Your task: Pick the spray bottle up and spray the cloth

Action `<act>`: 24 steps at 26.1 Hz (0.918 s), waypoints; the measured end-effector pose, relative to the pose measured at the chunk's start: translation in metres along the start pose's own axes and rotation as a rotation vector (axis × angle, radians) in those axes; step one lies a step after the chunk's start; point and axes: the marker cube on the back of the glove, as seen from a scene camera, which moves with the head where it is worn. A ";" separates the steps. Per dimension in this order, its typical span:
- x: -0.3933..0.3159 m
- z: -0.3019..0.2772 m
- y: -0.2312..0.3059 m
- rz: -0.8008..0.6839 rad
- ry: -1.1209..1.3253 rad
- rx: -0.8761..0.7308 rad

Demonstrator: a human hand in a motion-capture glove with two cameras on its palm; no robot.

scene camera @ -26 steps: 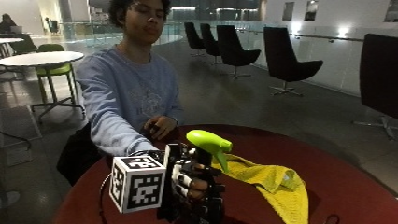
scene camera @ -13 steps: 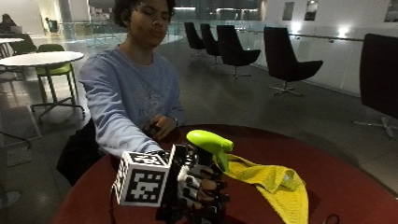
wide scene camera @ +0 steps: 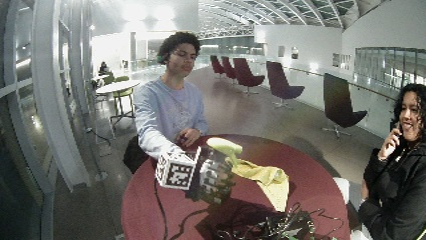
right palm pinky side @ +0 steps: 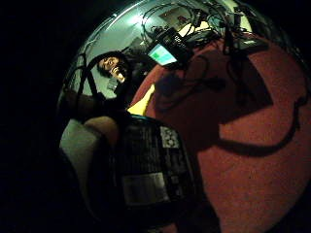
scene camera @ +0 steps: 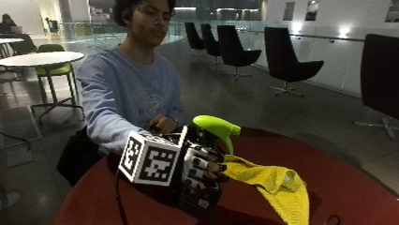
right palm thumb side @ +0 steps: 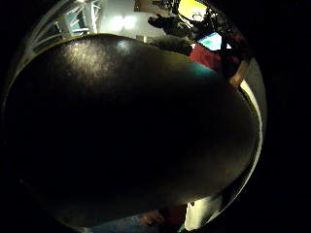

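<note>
Outside view: a person is sitting at a round red tabletop [scene camera: 349, 187] and reaching out with the gloved right hand [scene camera: 196, 171]. That hand is wrapping its curled fingers [scene camera: 203, 164] around the dark body of the bottle [scene camera: 215, 129] (the green spray top is sticking up above the fingers). The bottle is standing upright, close to the person's side of the tabletop. A yellow cloth [scene camera: 274, 183] is lying just beside the bottle, touching the hand and hanging toward the near edge. The bare hand [scene camera: 163, 125] is resting behind the bottle. Little finger side palm view is showing the bottle's label [right palm pinky side: 150, 170] very close to the palm, with the red tabletop [right palm pinky side: 252, 145] beside it.
</note>
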 end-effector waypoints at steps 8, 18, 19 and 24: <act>-0.035 0.014 0.009 0.135 0.087 -0.234; -0.031 0.040 0.025 0.280 0.160 -0.389; -0.031 0.042 0.026 0.292 0.172 -0.402; -0.033 0.055 0.032 0.351 0.229 -0.466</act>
